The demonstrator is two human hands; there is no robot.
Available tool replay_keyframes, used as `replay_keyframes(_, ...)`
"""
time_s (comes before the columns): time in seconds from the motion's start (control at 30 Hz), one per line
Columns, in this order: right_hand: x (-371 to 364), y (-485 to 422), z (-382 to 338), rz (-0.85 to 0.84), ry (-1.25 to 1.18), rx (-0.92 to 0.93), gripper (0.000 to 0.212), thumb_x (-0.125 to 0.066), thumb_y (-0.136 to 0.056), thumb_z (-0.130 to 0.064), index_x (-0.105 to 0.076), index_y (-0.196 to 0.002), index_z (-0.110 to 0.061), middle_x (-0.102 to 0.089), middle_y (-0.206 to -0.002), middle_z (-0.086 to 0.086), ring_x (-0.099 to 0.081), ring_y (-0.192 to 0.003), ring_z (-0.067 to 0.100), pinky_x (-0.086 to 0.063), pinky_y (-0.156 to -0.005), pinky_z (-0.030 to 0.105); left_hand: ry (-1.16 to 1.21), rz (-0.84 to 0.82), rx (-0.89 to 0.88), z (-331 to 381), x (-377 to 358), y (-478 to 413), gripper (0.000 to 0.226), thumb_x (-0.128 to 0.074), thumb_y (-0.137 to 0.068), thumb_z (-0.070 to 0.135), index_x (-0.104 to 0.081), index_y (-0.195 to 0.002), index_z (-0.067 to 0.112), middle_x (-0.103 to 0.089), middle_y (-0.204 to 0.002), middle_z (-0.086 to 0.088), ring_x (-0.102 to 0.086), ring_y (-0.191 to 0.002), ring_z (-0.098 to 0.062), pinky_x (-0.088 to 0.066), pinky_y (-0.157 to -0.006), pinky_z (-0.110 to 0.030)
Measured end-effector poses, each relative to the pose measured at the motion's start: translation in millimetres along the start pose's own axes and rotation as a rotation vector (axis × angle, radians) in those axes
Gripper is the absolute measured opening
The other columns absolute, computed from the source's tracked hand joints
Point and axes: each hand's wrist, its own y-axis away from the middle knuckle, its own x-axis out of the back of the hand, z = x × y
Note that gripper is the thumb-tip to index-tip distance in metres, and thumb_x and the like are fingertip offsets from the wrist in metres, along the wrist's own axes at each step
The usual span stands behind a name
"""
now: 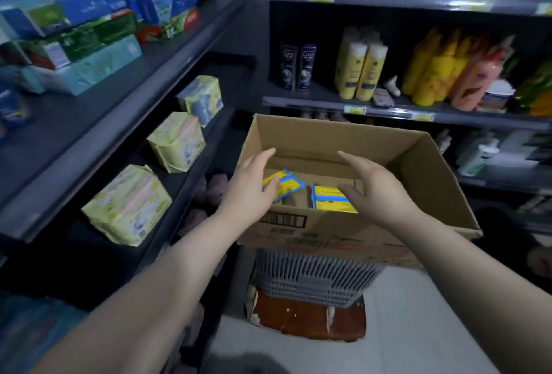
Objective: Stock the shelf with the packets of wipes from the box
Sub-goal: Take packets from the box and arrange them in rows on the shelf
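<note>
An open cardboard box (418, 176) stands in the middle of the view on a grey basket. Inside lie two yellow-and-blue packets of wipes, a left packet (288, 184) and a right packet (327, 199). My left hand (252, 187) reaches over the box's near left rim, fingers relaxed, its fingertips at the left packet. My right hand (375, 187) hovers over the right packet with fingers spread, holding nothing. Three pale yellow-green packets (127, 205) sit in a row on the dark shelf (74, 146) at left.
The grey basket (316, 281) rests on a worn brown stool (307, 320) on a white floor. Tissue packs (89, 54) fill the upper left shelf. Bottles of shampoo and lotion (361, 72) line the shelves behind the box.
</note>
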Motion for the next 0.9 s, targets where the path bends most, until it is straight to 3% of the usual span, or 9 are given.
replay_keyframes(0.2, -19, -55, 37, -0.174, 0.071, 0.038, 0.068, -0.060, -0.089, -0.027, -0.025, -0.147, -0.028, -0.038, -0.149, -0.002, -0.034, -0.136, 0.020, -0.036, -0.104, 0.032, -0.151, -0.045, -0.038, -17, -9, -39, 0.046, -0.055, -0.092, 0.015, -0.045, -0.137, 0.012, -0.052, -0.133, -0.008, -0.048, -0.123, -0.024, -0.033, -0.100, -0.027)
replay_keyframes(0.4, -70, -105, 87, -0.608, 0.344, 0.128, 0.075, -0.061, -0.086, -0.038, -0.018, -0.147, -0.037, -0.037, -0.148, 0.000, -0.041, -0.129, 0.026, -0.042, -0.099, 0.036, -0.240, -0.089, -0.002, -24, -18, -38, 0.044, -0.060, -0.089, 0.017, -0.051, -0.132, 0.016, -0.056, -0.129, -0.003, -0.052, -0.117, -0.025, -0.043, -0.099, -0.036)
replay_keyframes(0.53, -103, -119, 111, -0.824, 0.486, 0.277, 0.071, -0.049, -0.091, -0.045, -0.012, -0.149, -0.031, -0.007, -0.159, -0.004, -0.032, -0.136, 0.025, -0.031, -0.107, 0.032, -0.256, -0.105, 0.042, -23, -18, -41, 0.043, -0.059, -0.090, 0.020, -0.052, -0.132, 0.019, -0.056, -0.128, 0.002, -0.051, -0.118, -0.018, -0.039, -0.096, -0.028)
replay_keyframes(0.63, -115, -119, 123, -0.821, 0.533, 0.352, 0.080, -0.045, -0.088, -0.057, -0.005, -0.151, -0.028, 0.001, -0.159, 0.001, -0.023, -0.140, 0.027, -0.026, -0.111, 0.035, -0.273, -0.114, 0.044, -27, -18, -41, 0.040, -0.053, -0.090, 0.028, -0.055, -0.129, 0.018, -0.059, -0.123, 0.000, -0.051, -0.114, -0.017, -0.033, -0.093, -0.021)
replay_keyframes(0.7, -120, -118, 132, -0.821, 0.525, 0.374, 0.086, -0.045, -0.086, -0.061, 0.000, -0.150, -0.026, 0.000, -0.159, 0.005, -0.018, -0.142, 0.028, -0.024, -0.112, 0.037, -0.277, -0.119, 0.044, -32, -20, -41, 0.042, -0.049, -0.088, 0.035, -0.058, -0.125, 0.016, -0.062, -0.117, -0.002, -0.051, -0.108, -0.014, -0.033, -0.088, -0.019)
replay_keyframes(0.8, -120, -119, 136, -0.820, 0.499, 0.380, 0.085, -0.054, -0.085, -0.044, -0.005, -0.151, -0.023, -0.007, -0.158, 0.011, -0.022, -0.141, 0.028, -0.028, -0.110, 0.033, -0.270, -0.149, 0.043, -32, -23, -46, 0.049, -0.042, -0.085, 0.043, -0.060, -0.122, 0.016, -0.063, -0.114, -0.001, -0.056, -0.105, -0.014, -0.036, -0.087, -0.018)
replay_keyframes(0.9, -109, -131, 132, -0.693, 0.408, 0.300, 0.057, -0.051, -0.086, -0.037, -0.038, -0.138, -0.018, -0.049, -0.135, 0.015, -0.051, -0.119, 0.031, -0.044, -0.092, 0.031, -0.232, -0.161, 0.068, -24, -24, -59, 0.050, -0.044, -0.084, 0.044, -0.060, -0.123, 0.017, -0.063, -0.115, 0.001, -0.058, -0.107, -0.016, -0.039, -0.087, -0.021)
